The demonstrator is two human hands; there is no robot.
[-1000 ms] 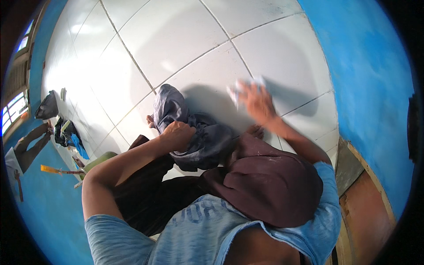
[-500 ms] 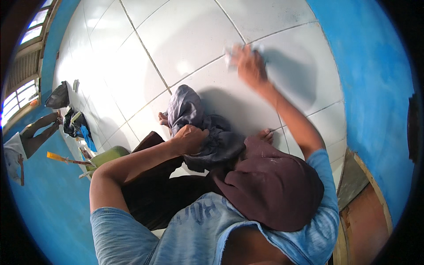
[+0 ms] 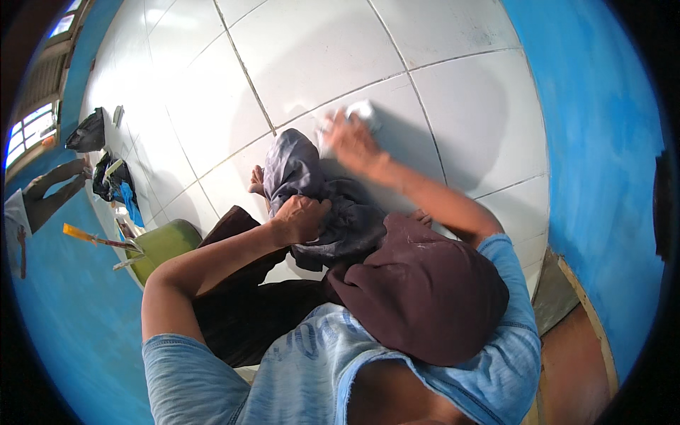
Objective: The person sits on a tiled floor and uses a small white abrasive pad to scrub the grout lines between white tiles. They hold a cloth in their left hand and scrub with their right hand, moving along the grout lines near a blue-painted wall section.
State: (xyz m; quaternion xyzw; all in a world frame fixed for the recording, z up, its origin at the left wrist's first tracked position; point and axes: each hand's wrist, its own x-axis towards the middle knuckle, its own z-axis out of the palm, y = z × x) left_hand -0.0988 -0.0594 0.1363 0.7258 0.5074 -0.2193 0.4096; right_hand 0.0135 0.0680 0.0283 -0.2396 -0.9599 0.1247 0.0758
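Observation:
My left hand [image 3: 301, 218] is closed in a fist on a bunched, shiny dark-grey cloth [image 3: 292, 161], which drapes between my feet over the floor. Up and to the right of it, my right hand [image 3: 354, 145] presses a crumpled white cloth [image 3: 364, 112] against the white tiled floor [image 3: 312, 53]. Motion blurs those fingers, and they partly cover the cloth. My bare toes [image 3: 256, 180] show at the left of the grey fabric.
A green container [image 3: 168, 246] with an orange-handled tool [image 3: 91, 235] across it stands at the left. Beyond it are black plastic bags [image 3: 88, 132] and another person's legs [image 3: 53, 188]. Blue walls [image 3: 595, 142] border the floor, and a wooden frame [image 3: 591, 301] is at lower right.
My right hand has swept left and nearer with the white cloth, close to the grey fabric. My left hand keeps its hold; the whole view has shifted slightly.

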